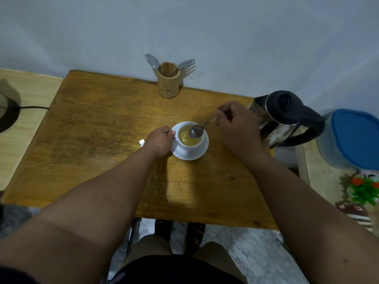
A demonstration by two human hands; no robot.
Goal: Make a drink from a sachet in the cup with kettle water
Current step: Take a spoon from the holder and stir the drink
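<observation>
A white cup [189, 147] full of yellowish-brown drink stands on a white saucer [202, 153] in the middle of the wooden table [98, 144]. My left hand [161, 141] grips the cup's handle on its left side. My right hand [239, 124] holds a metal spoon [196, 131] by its stem, with the bowl of the spoon just over the drink at the cup's right rim. A steel kettle [284, 119] with a black lid and handle stands at the table's right edge, just behind my right hand. A corner of a white sachet [141, 143] peeks out left of my left hand.
A wooden holder [168, 83] with a spoon and forks stands at the table's back edge against the wall. A jug with a blue lid [352, 138] sits right of the kettle on a lower surface. A dark object with a cable [8, 111] lies far left.
</observation>
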